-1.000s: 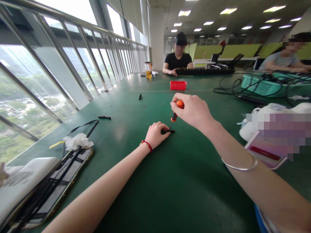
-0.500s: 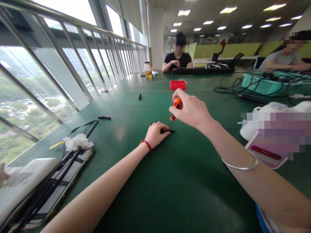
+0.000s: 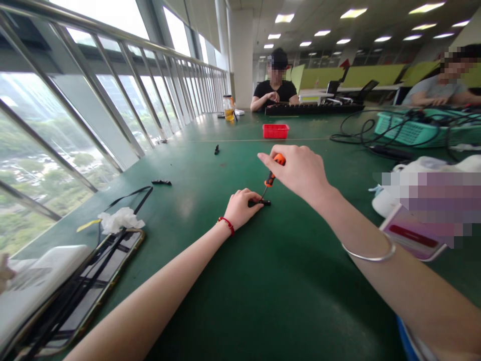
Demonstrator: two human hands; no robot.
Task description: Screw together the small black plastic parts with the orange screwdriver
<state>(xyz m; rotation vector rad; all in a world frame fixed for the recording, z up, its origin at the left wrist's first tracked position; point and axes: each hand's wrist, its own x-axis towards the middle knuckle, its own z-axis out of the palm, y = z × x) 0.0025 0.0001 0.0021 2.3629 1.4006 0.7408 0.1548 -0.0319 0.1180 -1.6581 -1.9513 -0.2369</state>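
On the green table [image 3: 210,260], my left hand [image 3: 240,208] pinches a small black bar-shaped part [image 3: 265,203] and keeps it flat against the surface. Its exact kind is too small to tell. My right hand [image 3: 298,168] grips an orange-and-black screwdriver [image 3: 269,179] by the handle, with the thumb stretched out to the left. The screwdriver leans to the right, and its tip meets the black part beside my left fingertips. My left fingers hide much of the part.
A red tray [image 3: 275,131] lies ahead, small black pieces [image 3: 161,182] to the left. A phone-like framed panel [image 3: 108,276] and crumpled tissue [image 3: 121,220] are at left. Cables spill from a teal basket [image 3: 409,130]. A white bag [image 3: 417,190] is at right; two people sit beyond.
My right hand has lowered slightly and its thumb has extended from its curl around the handle. The screwdriver leans more to the right. My left hand and the black part stay put.
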